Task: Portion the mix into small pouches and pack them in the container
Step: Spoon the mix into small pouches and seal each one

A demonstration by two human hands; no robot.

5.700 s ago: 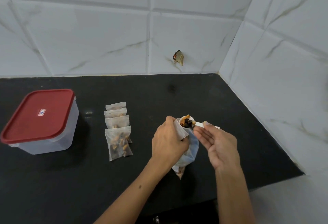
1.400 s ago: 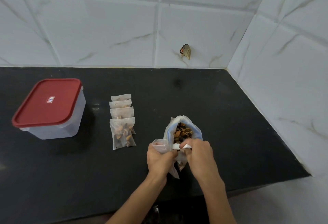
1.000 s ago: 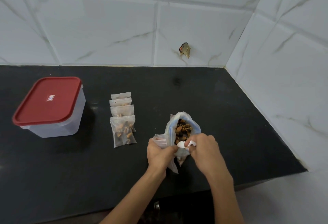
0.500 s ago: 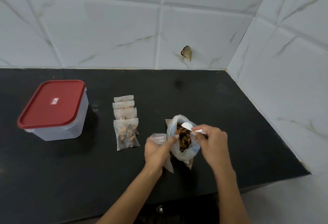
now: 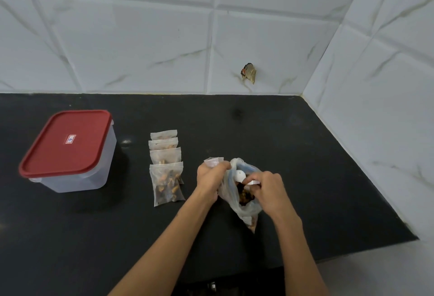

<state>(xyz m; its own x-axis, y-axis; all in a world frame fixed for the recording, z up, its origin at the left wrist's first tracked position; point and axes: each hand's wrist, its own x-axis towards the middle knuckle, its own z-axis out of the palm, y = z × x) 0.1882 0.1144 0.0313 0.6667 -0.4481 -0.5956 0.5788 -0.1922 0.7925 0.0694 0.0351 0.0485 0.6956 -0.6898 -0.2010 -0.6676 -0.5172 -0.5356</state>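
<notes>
Scoop [image 5: 242,175] pinched in my right hand [image 5: 267,190], bowl sitting at the mouth of the big mix bag [image 5: 239,192]. Left hand [image 5: 211,179] grips an unfilled small pouch [image 5: 213,161] and bunches the near edge of the bag mouth with it. Bag sits on the black counter [image 5: 305,155], front centre. Four filled pouches [image 5: 167,166] overlap in a column just left of it. Container [image 5: 68,150] is well apart at far left, red lid on.

Handling, my read: bag is thin soft film, no stiffness, will slump and close if I let the rim go, so hold at the rim, not the body. Mix looks like loose nuts and dried fruit, light, spills easily. Small pouch is slick and floppy; pinch near the opening to keep it gaping. Scoop is rigid, hold by the handle.

Versus half a second back: scoop has gone from over the far rim to lower in the mouth, right hand now covers more of the opening. Versus 5.7 s back: that loaded scoop is gone, this is another dip. Pouch column and container unchanged.
</notes>
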